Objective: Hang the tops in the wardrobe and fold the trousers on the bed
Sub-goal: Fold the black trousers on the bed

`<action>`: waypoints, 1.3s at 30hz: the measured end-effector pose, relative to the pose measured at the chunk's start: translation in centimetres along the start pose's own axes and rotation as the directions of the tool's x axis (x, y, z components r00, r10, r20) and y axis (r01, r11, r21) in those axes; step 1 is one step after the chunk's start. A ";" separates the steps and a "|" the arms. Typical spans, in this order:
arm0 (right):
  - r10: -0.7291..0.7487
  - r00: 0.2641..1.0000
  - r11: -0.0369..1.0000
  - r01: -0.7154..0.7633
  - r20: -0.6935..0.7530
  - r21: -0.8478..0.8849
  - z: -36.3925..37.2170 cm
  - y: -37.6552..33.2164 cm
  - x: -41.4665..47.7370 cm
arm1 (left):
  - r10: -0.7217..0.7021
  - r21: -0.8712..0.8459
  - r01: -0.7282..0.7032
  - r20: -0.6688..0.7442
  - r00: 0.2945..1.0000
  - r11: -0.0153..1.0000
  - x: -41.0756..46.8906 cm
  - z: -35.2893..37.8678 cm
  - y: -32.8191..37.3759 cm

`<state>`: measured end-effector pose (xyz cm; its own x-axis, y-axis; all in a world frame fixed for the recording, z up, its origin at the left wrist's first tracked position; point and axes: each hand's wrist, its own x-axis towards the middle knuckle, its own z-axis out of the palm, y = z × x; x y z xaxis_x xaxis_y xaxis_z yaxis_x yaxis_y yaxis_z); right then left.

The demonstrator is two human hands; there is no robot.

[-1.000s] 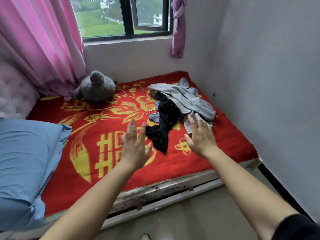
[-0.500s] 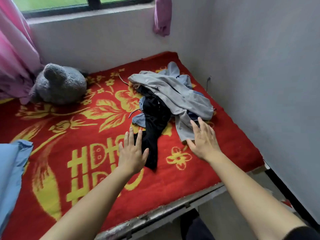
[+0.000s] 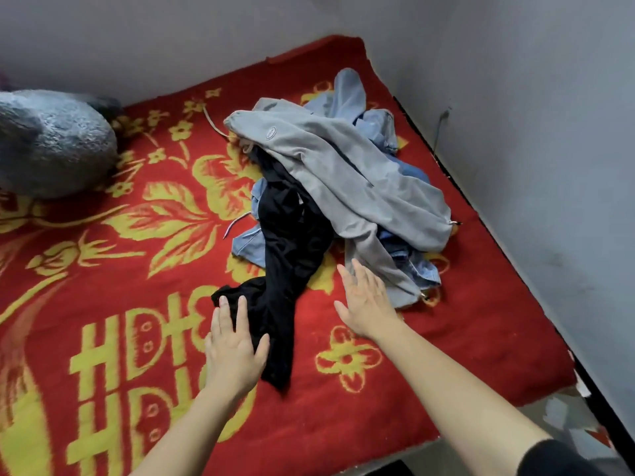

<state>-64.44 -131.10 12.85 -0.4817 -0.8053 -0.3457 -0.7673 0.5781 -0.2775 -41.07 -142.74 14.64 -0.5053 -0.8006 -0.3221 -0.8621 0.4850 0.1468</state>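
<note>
The clothes are all in one tangled heap toward the far right corner of the bed (image 3: 481,304), which has a red and yellow cover. A grey garment (image 3: 343,173) is draped across the top. A black garment (image 3: 292,242) trails out from under it toward the near edge, and blue denim pieces (image 3: 347,94) show at the back and underneath. From this tangle I cannot tell which pieces are tops and which are trousers.

Nothing looks folded, no piece lies apart from the pile, and neither a hanger nor the wardrobe is in view. By my reading the task is at its very start, with sorting, hanging and folding all left to do.

The left hand (image 3: 233,352) is flat, palm down, at the black garment's near end. Its fingers (image 3: 223,310) are straight and slightly apart, with the tips over the dark cloth, and they grip nothing. The right hand (image 3: 367,304) is also flat, its fingers (image 3: 347,276) spread and straight at the lower edge of the grey garment. Whether they touch the cloth I cannot tell. Probably the first piece is about to be picked.

A grey plush toy (image 3: 51,146) sits well apart at the far left, against the wall (image 3: 549,132).
</note>
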 end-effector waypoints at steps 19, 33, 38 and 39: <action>0.381 0.923 0.766 -0.348 0.055 0.541 20.0 -11.2 16.7 | 0.040 -0.108 -0.028 0.108 0.993 0.994 6.7 19.6 -15.0; -0.217 0.900 0.857 -0.010 0.377 0.516 25.2 -12.5 0.0 | -0.464 -0.691 0.346 0.016 0.885 0.635 8.2 16.4 -15.7; -0.433 0.565 0.901 0.246 0.703 0.357 26.9 -11.4 -4.4 | -0.323 -0.770 0.378 0.235 0.917 0.513 15.3 15.5 -9.8; -0.428 0.519 0.904 0.248 0.740 0.349 26.8 -11.0 -4.6 | -0.291 -0.741 0.366 0.237 0.927 0.563 16.0 15.7 -9.5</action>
<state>-42.43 -130.27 -6.56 0.3914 -0.5684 -0.7237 -0.6653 0.3686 -0.6493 -40.33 -154.65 -6.55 -0.2080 -0.8001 -0.5626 -0.6991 -0.2806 0.6576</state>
